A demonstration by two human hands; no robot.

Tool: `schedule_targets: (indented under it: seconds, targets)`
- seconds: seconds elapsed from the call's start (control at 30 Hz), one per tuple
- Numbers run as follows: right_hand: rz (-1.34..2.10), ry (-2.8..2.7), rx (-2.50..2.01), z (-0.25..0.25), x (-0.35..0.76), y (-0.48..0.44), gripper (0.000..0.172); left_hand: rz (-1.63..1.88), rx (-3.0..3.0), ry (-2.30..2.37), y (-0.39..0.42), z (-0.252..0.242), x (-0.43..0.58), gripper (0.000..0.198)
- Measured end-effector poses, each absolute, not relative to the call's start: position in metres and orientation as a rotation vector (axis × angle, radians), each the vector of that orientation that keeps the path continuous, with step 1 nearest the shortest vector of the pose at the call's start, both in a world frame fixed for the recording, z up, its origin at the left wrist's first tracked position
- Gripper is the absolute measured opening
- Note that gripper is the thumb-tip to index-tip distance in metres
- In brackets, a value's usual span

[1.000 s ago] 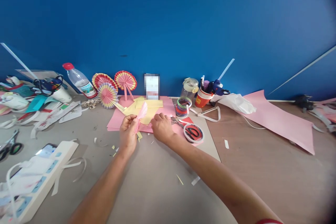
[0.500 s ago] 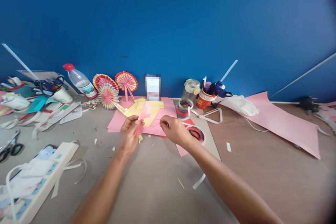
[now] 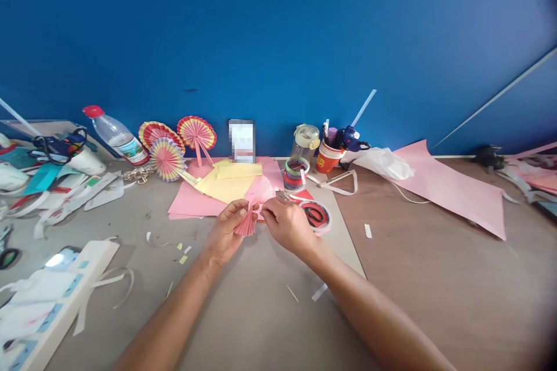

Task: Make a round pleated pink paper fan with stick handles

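My left hand (image 3: 226, 235) pinches a pleated pink paper fan (image 3: 255, 208) at its waist, held just above the table. The fan flares out above and below the pinch. My right hand (image 3: 288, 225) is closed at the fan's middle, its fingertips touching the pinch point; a thin thread may be in them, too fine to be sure. Under both hands lie pink paper sheets (image 3: 191, 203) with yellow sheets (image 3: 224, 185) on top. A tape roll with a red and black inside (image 3: 315, 215) sits just right of my right hand.
Three finished striped paper fans (image 3: 167, 156) lean at the blue wall beside a water bottle (image 3: 115, 134). A stack of tape rolls (image 3: 295, 174), a jar (image 3: 305, 140) and a cup with a glue gun (image 3: 328, 156) stand behind. A power strip (image 3: 61, 295) lies left; a big pink sheet (image 3: 452, 188) lies right.
My right hand drew away to the right from the fan, then came back to its middle. The fan dropped lower toward the table and spread wider.
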State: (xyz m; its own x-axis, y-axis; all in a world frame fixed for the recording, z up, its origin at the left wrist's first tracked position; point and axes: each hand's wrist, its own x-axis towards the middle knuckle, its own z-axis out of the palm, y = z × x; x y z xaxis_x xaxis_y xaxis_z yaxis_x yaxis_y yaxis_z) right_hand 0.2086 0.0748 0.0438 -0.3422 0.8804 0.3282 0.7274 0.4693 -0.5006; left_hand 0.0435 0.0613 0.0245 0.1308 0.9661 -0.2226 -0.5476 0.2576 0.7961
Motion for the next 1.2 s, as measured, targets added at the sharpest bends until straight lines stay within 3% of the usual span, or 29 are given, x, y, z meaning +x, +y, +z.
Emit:
schedule_targets:
  seconds: [0.77,1.2]
  targets:
    - [0.374,-2.274,-1.284,0.052,0.215,0.071,0.017,1.002,0.676,0.823,0.061,0.016,0.047,0.026]
    - [0.307,-2.445,-1.103,0.061,0.225,0.07,0.019,0.921,1.009,0.995,0.057,0.025,0.048,0.026]
